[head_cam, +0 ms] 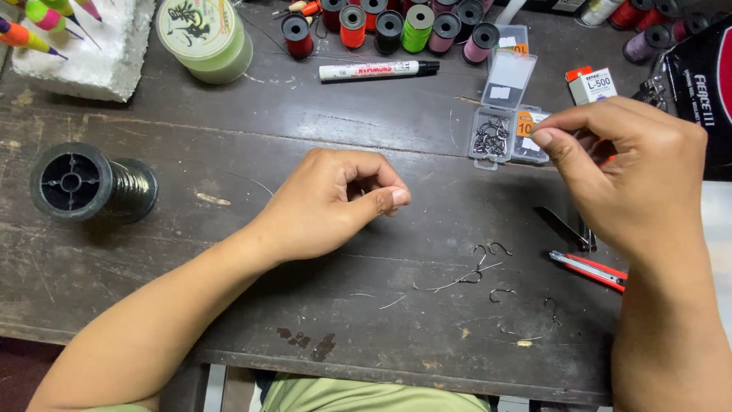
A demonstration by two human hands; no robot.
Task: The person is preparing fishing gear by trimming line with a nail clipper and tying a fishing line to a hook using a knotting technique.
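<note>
Dark wooden table: five loose hooks; left hand pinched shut, right hand pinching, contents unclear

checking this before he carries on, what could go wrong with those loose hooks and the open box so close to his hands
1. Loose hooks lie bare on the table just below the right hand; a lowered palm or wrist could get pricked.
2. The small hook box stands open beside that hand; a knock might spill it.
3. The left hand has its fingers pinched together; any fine line there may slip.
</note>
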